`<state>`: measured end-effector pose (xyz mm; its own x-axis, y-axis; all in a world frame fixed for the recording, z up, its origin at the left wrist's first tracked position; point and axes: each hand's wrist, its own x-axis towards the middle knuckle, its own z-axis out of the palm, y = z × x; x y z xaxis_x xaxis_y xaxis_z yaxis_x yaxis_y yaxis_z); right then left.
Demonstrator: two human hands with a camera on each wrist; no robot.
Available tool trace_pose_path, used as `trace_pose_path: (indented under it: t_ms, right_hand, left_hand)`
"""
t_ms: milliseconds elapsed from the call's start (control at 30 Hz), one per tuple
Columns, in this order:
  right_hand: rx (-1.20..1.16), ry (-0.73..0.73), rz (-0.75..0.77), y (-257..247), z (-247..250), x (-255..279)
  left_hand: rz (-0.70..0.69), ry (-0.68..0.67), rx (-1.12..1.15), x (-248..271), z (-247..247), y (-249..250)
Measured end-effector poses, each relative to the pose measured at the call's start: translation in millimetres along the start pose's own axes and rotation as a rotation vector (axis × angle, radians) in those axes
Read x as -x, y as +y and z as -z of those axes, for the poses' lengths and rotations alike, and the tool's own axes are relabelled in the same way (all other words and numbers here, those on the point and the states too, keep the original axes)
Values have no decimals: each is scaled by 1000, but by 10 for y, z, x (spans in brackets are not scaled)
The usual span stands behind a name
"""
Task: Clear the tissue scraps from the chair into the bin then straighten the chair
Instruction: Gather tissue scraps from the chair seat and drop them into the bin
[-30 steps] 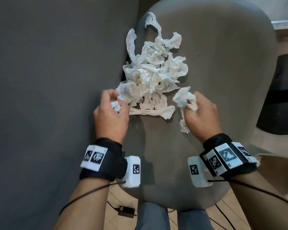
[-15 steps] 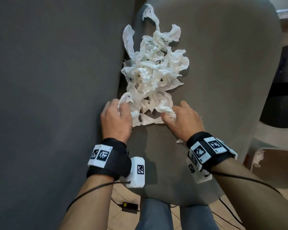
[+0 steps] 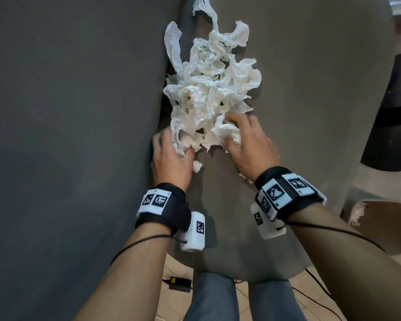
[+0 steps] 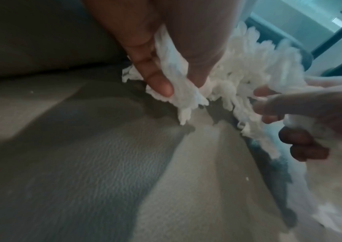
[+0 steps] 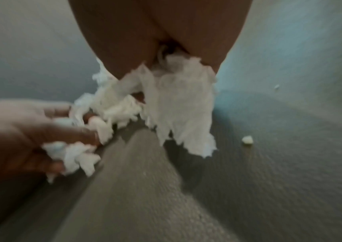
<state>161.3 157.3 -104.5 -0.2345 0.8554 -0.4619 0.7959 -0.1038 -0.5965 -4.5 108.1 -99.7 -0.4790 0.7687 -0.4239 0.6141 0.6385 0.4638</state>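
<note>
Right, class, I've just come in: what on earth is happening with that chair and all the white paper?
A person is gathering tissue scraps from the seat of a grey chair. The left hand and the right hand both grip the near edge of the pile, fingers curled into the tissue. Most of it lies heaped on the seat, and a few small bits lie loose nearby. A brown bin holding some tissue stands to the right.
</note>
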Motion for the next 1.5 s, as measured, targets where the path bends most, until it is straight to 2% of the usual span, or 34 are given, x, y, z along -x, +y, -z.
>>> trace_pose_path:
  t_ms: [133,233,367,533,633,800,867,1000,1133,1300,1400,1500]
  right_hand:
    - [117,50,-8,45,-112,-73]
    - [34,115,-65,96,-88,8]
    - [-124,190,-216,230,35,210]
    - [-237,300,-268,438,212,437]
    - [-343,300,-323,505,296,533]
    - [-430,275,-450,576,411,701]
    - [-456,248,-494,603,461,778]
    - [-511,228,-518,608,607,941]
    - [-632,240,-602,736,642,1141]
    - [-655,207,-590,935,643,1531]
    - [-671,250,-623,1135,525,1757]
    - [-750,308,-668,1228,453,1993]
  left_hand:
    - [19,26,79,80,-5,11]
    - [48,56,59,241,76,-32]
    - [97,74,105,447,230,-102]
    - [90,84,118,635,322,-42]
    - [28,62,123,661,277,28]
    - [-3,-113,115,682,171,162]
    - [-52,-126,124,735,136,252]
    - [6,-129,144,839,50,443]
    - [-20,-155,67,964,13,664]
    - [-175,-240,-59,895,-258,981]
    - [-283,-289,-168,734,-514,1105]
    - [-317,-332,-295,570,-741,1143]
